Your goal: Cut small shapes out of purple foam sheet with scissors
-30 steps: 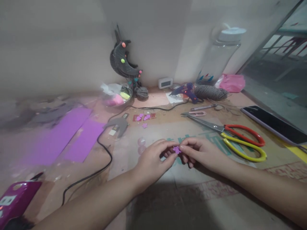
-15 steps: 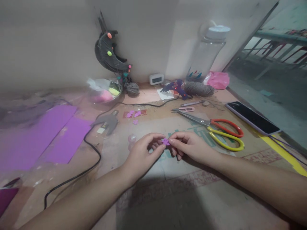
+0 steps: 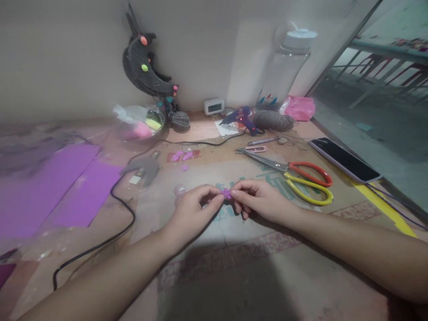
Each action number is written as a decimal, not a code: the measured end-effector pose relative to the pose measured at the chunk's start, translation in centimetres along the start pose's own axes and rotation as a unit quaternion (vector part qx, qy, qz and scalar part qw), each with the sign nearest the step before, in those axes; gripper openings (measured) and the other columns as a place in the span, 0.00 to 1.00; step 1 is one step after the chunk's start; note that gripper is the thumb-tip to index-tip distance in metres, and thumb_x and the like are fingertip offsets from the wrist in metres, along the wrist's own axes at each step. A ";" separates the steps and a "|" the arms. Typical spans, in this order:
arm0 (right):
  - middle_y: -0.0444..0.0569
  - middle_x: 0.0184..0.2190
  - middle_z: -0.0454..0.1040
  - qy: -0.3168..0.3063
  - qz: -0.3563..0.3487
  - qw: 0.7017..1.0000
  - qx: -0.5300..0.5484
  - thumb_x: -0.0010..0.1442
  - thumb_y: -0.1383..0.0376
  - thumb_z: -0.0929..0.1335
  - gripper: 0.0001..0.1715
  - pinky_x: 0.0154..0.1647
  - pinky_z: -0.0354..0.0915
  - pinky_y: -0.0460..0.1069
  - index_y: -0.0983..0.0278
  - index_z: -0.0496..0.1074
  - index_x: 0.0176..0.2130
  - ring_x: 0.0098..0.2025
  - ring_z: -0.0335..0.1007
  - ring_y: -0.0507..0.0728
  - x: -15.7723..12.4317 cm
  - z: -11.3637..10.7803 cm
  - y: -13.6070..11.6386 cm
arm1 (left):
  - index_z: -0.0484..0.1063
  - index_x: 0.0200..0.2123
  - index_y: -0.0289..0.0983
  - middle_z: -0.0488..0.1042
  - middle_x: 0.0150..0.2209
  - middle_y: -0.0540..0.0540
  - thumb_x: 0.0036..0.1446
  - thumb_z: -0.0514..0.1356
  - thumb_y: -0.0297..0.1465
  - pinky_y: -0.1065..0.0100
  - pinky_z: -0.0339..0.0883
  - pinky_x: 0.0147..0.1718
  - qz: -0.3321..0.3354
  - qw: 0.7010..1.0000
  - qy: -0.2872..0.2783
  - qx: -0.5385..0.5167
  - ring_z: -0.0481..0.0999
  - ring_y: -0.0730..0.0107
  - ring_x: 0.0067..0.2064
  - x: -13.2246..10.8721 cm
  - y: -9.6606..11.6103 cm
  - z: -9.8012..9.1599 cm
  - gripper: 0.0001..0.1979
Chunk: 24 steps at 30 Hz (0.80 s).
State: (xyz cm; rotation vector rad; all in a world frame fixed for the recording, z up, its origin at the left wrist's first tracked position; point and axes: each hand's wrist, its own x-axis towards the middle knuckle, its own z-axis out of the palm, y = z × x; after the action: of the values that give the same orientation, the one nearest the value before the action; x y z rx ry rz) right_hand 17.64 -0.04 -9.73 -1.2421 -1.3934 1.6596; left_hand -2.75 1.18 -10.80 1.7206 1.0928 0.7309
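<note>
Between my two hands is a small purple paper flower, held just above the cardboard-covered table. My left hand pinches its left edge between thumb and index finger. From the other side, my right hand grips a petal with thumb and fingertips, its other fingers curled below. Several more small purple flower cutouts lie beyond my left hand. Scissors with one red and one yellow handle rest beyond my right hand, blades pointing left.
Purple sheets lie at left beside a black cable. Along the wall stand a bowl, a small clock, a glue gun, grey yarn and a clear bottle. A phone lies near the right edge.
The view has shifted slightly, so everything sits a little further left. Both hands keep their pinch on the flower, which appears slightly turned and more bunched between the fingertips.
</note>
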 end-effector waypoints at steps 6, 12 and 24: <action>0.40 0.20 0.72 -0.005 0.001 1.000 -0.011 0.59 0.49 0.71 0.21 0.20 0.62 0.43 0.65 0.72 0.32 0.18 0.66 0.47 0.1 -0.1 0.0 | 0.77 0.37 0.36 0.80 0.36 0.45 0.66 0.57 0.39 0.67 0.69 0.39 0.000 1.000 -0.009 -0.024 0.77 0.66 0.38 -0.1 -0.4 0.0 0.14; 0.40 0.20 0.71 -0.005 0.005 0.999 -0.032 0.60 0.50 0.71 0.20 0.20 0.62 0.43 0.65 0.72 0.32 0.18 0.65 0.47 0.1 -0.1 0.0 | 0.76 0.35 0.37 0.79 0.33 0.46 0.64 0.58 0.37 0.68 0.68 0.36 0.001 1.000 0.000 -0.004 0.76 0.67 0.36 0.1 -0.1 0.1 0.12; 0.39 0.18 0.68 0.013 0.019 0.999 -0.026 0.54 0.39 0.71 0.29 0.17 0.57 0.44 0.62 0.68 0.32 0.15 0.59 0.47 0.5 0.4 0.5 | 0.75 0.30 0.37 0.78 0.29 0.46 0.60 0.57 0.33 0.69 0.66 0.31 0.007 0.998 0.028 0.056 0.75 0.67 0.32 0.2 0.7 0.8 0.10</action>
State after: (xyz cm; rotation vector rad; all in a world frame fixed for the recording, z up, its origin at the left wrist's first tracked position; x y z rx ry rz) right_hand 17.11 0.10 -10.32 -1.3222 -1.4144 1.6351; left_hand -1.73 0.88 -10.45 1.8136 1.1796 0.7430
